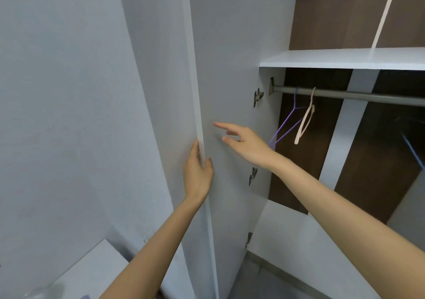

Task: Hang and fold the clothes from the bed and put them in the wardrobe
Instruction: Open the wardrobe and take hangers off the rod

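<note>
The white wardrobe door (230, 68) stands open, edge-on to me. My left hand (197, 172) grips its free edge, fingers behind and thumb on the inner face. My right hand (243, 143) hovers by the door's inner face with fingers spread and straight, holding nothing. Inside the wardrobe a grey rail (349, 96) carries a purple hanger (287, 121) and a beige hanger (305, 119), both bare. No clothes are in view.
A white shelf (345, 58) sits above the rail; a pale strip (386, 11) leans above it. Hinges (257, 97) line the wardrobe's left wall. A white surface (96, 271) lies at lower left beside the grey wall (57, 114).
</note>
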`<state>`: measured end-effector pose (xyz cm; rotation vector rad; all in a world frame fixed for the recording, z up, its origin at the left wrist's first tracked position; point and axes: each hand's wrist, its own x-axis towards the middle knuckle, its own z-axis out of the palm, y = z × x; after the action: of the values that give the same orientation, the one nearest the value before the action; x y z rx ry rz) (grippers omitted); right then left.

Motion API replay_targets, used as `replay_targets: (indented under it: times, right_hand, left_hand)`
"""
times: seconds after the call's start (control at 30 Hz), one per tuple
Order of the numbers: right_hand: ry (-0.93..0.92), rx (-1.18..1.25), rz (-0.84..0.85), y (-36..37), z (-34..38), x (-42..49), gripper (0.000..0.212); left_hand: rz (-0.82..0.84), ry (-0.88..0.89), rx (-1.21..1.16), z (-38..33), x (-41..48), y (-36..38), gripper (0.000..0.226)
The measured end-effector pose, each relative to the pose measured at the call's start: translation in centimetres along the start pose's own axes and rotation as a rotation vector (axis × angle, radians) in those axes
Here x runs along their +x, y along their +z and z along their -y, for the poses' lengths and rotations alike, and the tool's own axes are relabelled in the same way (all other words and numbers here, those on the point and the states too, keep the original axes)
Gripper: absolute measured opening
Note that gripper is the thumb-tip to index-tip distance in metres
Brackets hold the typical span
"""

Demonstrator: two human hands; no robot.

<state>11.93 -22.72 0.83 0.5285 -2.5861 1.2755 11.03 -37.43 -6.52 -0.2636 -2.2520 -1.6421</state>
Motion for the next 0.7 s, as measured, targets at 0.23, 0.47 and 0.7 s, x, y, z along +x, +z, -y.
replay_targets:
  times: [0.23, 0.47, 0.7]
  right_hand:
    - [0.076, -0.010, -0.296, -1.0, -1.2, -5.4, 0.032]
    - [0.232, -0.057, -0.487, -3.3, -3.8, -13.9, 0.023]
    - [0.404, -0.135, -0.654, -6.7, -3.6, -26.4, 0.022]
  left_hand:
    - [-0.055, 0.221, 0.170, -1.4, -3.5, 0.7, 0.057]
    - [0.248, 0.224, 0.139, -3.3, -7.0, 5.5, 0.047]
    - [0.461, 0.333, 0.081, -6.6, -13.9, 12.0, 0.046]
